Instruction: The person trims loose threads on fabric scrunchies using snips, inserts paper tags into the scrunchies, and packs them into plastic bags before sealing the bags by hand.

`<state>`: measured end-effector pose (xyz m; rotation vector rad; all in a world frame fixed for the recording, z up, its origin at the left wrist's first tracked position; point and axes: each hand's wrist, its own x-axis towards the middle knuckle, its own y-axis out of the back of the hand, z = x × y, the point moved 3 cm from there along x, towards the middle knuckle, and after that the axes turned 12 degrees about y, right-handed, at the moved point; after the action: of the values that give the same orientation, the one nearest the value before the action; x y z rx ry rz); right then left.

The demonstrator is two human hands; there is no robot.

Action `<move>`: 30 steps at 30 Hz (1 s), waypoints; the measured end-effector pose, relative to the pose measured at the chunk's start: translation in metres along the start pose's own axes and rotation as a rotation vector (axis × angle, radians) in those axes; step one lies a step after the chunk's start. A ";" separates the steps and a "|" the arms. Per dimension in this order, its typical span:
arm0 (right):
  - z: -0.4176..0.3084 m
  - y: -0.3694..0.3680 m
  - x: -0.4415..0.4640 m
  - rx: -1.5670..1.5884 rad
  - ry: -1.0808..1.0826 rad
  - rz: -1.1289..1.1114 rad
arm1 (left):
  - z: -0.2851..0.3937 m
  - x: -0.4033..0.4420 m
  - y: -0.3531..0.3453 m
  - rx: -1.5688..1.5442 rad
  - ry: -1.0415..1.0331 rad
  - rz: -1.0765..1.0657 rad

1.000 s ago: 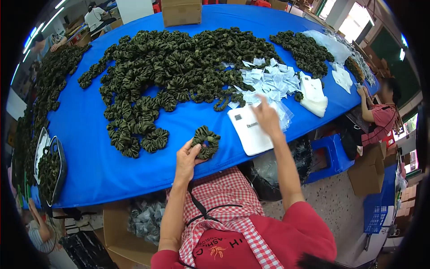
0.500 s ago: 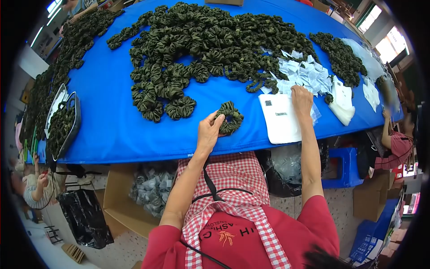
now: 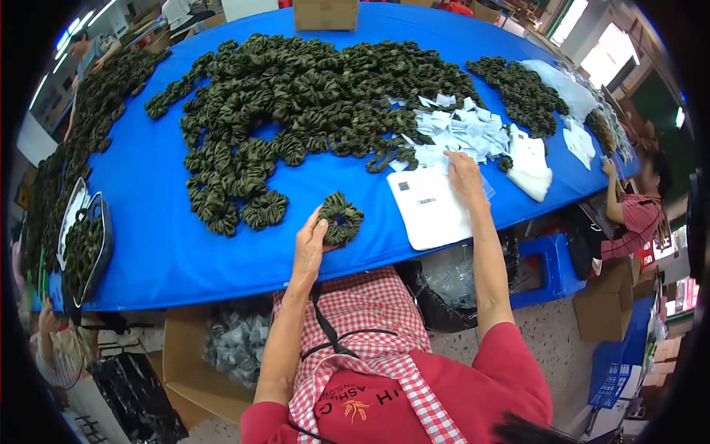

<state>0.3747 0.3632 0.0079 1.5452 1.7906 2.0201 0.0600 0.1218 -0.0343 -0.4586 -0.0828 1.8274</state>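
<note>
My left hand (image 3: 310, 248) pinches a dark green scrunchie (image 3: 343, 222) between thumb and fingers, just above the table's near edge. My right hand (image 3: 466, 180) reaches over the upper right of a stack of flat white bags (image 3: 425, 214) with dark print. Its bent fingers meet the lower edge of a heap of small white slips (image 3: 464, 132); whatever they grip, if anything, is hidden. Beyond both hands spreads a big pile of dark green scrunchies (image 3: 296, 96).
A blue-covered table (image 3: 155, 244) fills the middle. On it lie a grey-rimmed basket (image 3: 103, 248), folded white bags (image 3: 529, 166) and a cardboard box (image 3: 325, 15). Under it stand an open carton (image 3: 188, 348) and a blue stool (image 3: 543, 270). A co-worker (image 3: 640, 214) sits at the right.
The view has shifted, so the table's things appear further left and lower. My left hand keeps the scrunchie. At the slips, my right index finger looks more extended than before.
</note>
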 end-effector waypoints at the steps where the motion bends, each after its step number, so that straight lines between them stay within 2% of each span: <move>1: -0.004 0.001 -0.002 -0.038 0.040 -0.054 | 0.002 0.000 -0.003 0.001 -0.001 -0.007; 4: -0.007 0.000 -0.001 -0.090 0.082 -0.158 | 0.007 -0.005 -0.002 -0.019 0.033 0.075; 6: -0.009 -0.005 -0.001 -0.093 0.093 -0.217 | 0.011 -0.008 -0.004 -0.071 0.078 0.004; 8: -0.014 -0.005 0.000 -0.158 0.121 -0.172 | 0.011 -0.008 -0.004 -0.081 0.080 0.024; 11: -0.009 -0.011 -0.003 -0.093 0.083 -0.160 | 0.008 -0.009 -0.003 -0.086 0.064 0.059; 17: -0.014 -0.013 -0.004 -0.052 0.192 -0.091 | 0.006 -0.007 -0.003 -0.127 0.054 0.041; 20: -0.010 -0.018 -0.005 -0.125 0.088 -0.162 | 0.007 -0.006 -0.003 -0.116 0.046 0.043; 24: -0.025 -0.012 0.002 -0.193 0.200 -0.059 | 0.006 -0.008 -0.001 -0.097 0.065 0.049; 26: -0.057 0.011 0.021 -0.224 0.255 0.081 | 0.007 -0.006 -0.002 -0.123 0.046 0.041; 27: -0.083 0.022 0.032 -0.222 0.257 0.080 | 0.006 -0.004 -0.003 -0.125 0.046 0.043; 29: -0.136 0.037 0.041 0.401 0.114 0.092 | 0.000 -0.004 -0.004 -0.068 0.023 0.051; 30: -0.169 0.041 0.036 0.548 0.098 0.028 | -0.001 -0.007 -0.008 -0.063 0.033 0.045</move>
<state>0.2675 0.2467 0.0883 1.6035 2.5288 1.7245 0.0689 0.1178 -0.0309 -0.5380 -0.1083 1.8649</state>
